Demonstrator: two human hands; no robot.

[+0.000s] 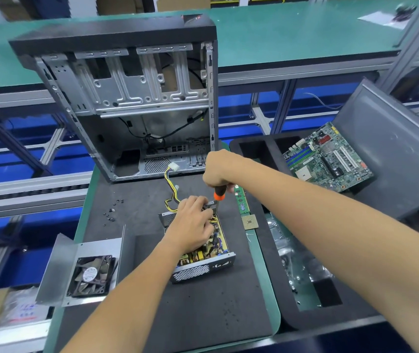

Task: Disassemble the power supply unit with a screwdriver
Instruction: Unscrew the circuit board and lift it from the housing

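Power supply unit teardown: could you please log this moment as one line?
step: unscrewing | right hand: grips screwdriver, tip down inside power supply unit | left hand: holds unit | cover with fan: set aside

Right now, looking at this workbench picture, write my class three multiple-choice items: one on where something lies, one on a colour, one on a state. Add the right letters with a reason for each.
1. Where does the loose fan on its metal cover lie?
A. left of the power supply unit
B. inside the computer case
C. on the motherboard

2. What colour is the screwdriver's grip below the hand?
A. blue
B. orange and black
C. white

3. What state is the power supply unit in?
A. sealed
B. open on top, circuit board showing
C. still mounted in the case

Answers: 1 A, the fan sits left of the power supply unit. 2 B, the screwdriver shows orange and black under the right hand. 3 B, yellow board parts show beside the left hand.
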